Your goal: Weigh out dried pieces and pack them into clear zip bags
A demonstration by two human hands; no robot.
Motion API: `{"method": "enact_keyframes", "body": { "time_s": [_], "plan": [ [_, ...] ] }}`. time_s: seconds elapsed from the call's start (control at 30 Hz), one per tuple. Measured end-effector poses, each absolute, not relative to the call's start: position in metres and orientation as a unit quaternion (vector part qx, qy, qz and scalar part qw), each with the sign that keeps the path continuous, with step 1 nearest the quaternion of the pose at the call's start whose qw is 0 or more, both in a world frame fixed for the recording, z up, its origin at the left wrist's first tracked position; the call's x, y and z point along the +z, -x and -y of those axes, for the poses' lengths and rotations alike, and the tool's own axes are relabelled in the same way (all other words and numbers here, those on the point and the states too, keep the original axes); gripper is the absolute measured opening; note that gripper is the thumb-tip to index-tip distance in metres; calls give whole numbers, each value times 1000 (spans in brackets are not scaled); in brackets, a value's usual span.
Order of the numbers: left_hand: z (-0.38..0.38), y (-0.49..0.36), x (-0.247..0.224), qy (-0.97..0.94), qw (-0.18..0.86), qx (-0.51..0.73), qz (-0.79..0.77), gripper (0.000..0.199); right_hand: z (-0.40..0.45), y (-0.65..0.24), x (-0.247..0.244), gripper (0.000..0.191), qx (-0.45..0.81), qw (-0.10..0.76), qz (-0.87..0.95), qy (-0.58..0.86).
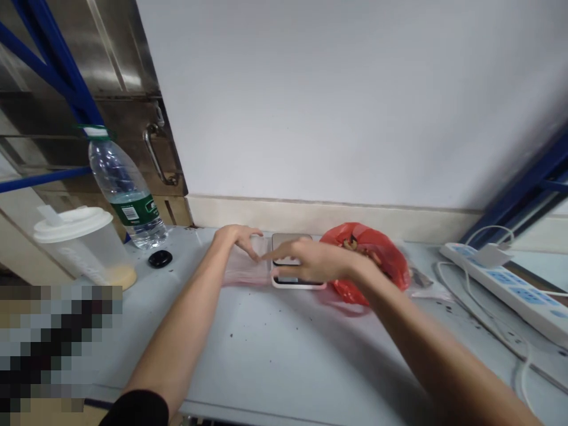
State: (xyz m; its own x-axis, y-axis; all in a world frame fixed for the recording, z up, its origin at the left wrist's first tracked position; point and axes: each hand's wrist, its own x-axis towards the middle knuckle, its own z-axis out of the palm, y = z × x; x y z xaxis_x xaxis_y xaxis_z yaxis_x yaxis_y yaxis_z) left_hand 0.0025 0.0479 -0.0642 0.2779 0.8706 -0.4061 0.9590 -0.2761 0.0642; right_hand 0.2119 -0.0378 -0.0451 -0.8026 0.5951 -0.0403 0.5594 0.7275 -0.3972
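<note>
A flat stack of clear, pinkish plastic bags (244, 275) lies on the table near the wall. My left hand (239, 239) is over it, thumb and index finger apart, the fingertips at its right edge. Beside the stack is a small digital scale (306, 285) with a metal top and a white front edge. My right hand (306, 259) reaches across the scale and hides much of it. Its index finger stretches left toward my left fingertips, and the thumb is apart below. A red plastic bag (394, 254), open at the top, holds brownish dried pieces (350, 244) behind my right wrist.
At the left stand a large water bottle (133, 207) and a lidded plastic cup (89, 254), with a black cap (160, 258) nearby. A clear bag (421, 281) lies right of the red one. A power strip (510, 284) with white cables (488, 325) runs along the right.
</note>
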Motion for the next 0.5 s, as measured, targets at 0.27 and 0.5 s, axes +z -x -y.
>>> {"method": "enact_keyframes", "body": {
  "time_s": [0.27,0.5],
  "plan": [
    [-26,-56,-26,-865,139,1,-481,56,22,-332,3,33,70,66,730,676],
    [-2,-122,-41,-937,172,42,-302,39,6,-379,-25,36,255,84,591,761]
  ]
}}
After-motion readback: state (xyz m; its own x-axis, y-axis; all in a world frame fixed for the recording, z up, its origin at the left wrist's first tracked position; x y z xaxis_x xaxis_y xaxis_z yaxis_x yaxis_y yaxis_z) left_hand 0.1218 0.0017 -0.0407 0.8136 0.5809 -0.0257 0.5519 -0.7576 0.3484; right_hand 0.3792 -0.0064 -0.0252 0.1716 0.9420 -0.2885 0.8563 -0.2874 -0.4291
